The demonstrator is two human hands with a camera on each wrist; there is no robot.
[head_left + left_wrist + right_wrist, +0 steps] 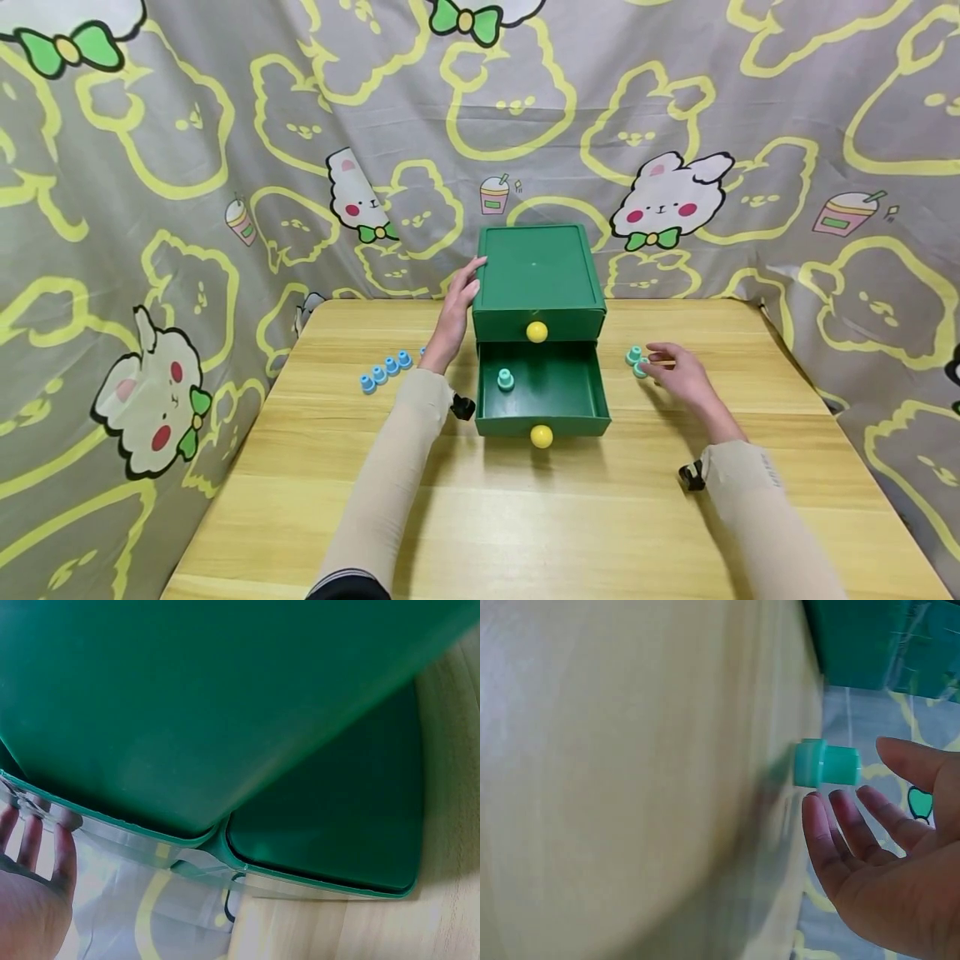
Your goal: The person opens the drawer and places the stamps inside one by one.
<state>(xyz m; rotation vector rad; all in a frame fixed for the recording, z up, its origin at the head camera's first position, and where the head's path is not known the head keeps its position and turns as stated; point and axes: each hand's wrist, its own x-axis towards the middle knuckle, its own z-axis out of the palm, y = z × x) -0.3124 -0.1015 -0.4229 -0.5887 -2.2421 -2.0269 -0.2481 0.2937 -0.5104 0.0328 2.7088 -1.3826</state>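
A green two-drawer cabinet point(534, 267) with yellow knobs stands mid-table, its lower drawer point(555, 427) pulled out. Inside that drawer, toward the left, sits one mint-green stepped peg point(506, 381). My left hand point(452, 321) rests on the cabinet's left side near the top, fingers fairly straight; the left wrist view shows its fingertips at the clear edge. To the right of the cabinet are two more mint-green pegs point(634, 355) on the table. Right beside them is my right hand point(686, 382), thumb and fingers spread around a peg point(831, 763) without closing on it.
Several blue pegs point(392, 366) stand in a slanted row left of the cabinet, partly hidden by the left arm. The upper drawer point(495, 325) is closed. A patterned curtain point(300, 192) hangs behind and beside the wooden table point(510, 533).
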